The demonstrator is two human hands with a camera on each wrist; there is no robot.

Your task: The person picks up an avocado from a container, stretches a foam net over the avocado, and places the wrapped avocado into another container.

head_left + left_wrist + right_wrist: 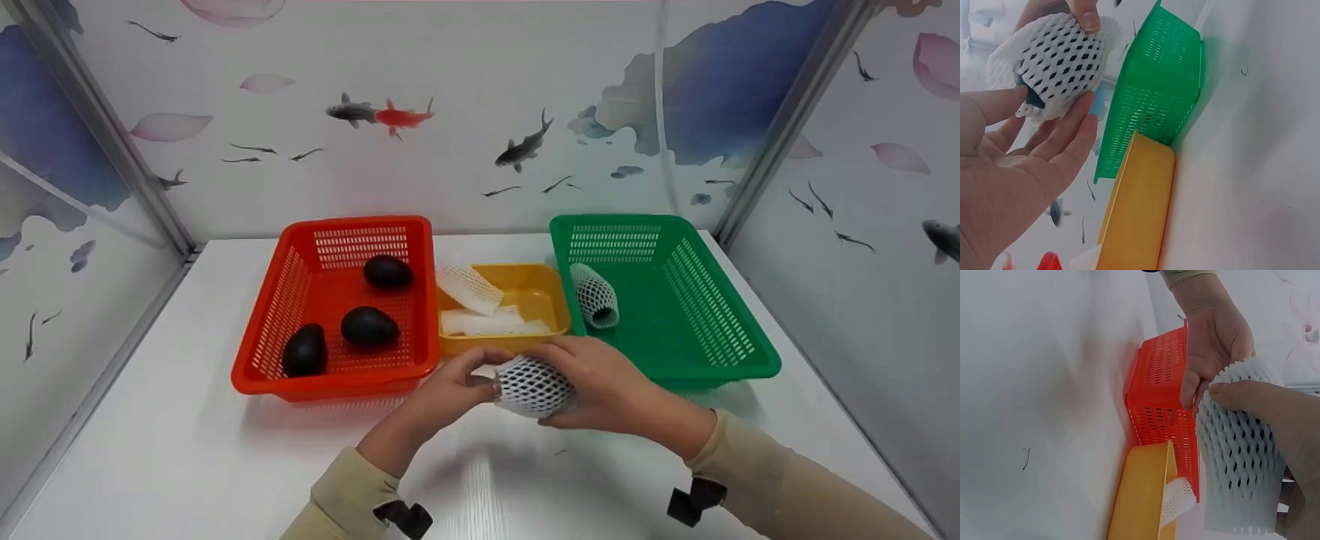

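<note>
A white foam net sleeve (pixel 534 386) is stretched around a dark, egg-shaped avocado (pixel 1035 97), part of which shows at the sleeve's open end. Over the table, in front of the yellow tray, my right hand (pixel 600 382) grips the sleeve from the right, its thumb on the mesh in the right wrist view. My left hand (pixel 454 390) holds the sleeve's left end between thumb and fingers. In the left wrist view, that thumb reaches the opening beside the dark surface. Several bare avocados (pixel 370 327) lie in the red basket (pixel 336 386).
Between the baskets stands the yellow tray (pixel 536 281) with flat white foam sleeves (pixel 480 321). The green basket (pixel 720 367) on the right contains a sleeved avocado (pixel 595 296) against its left side. Printed panels (pixel 465 60) close off the white table's back and sides.
</note>
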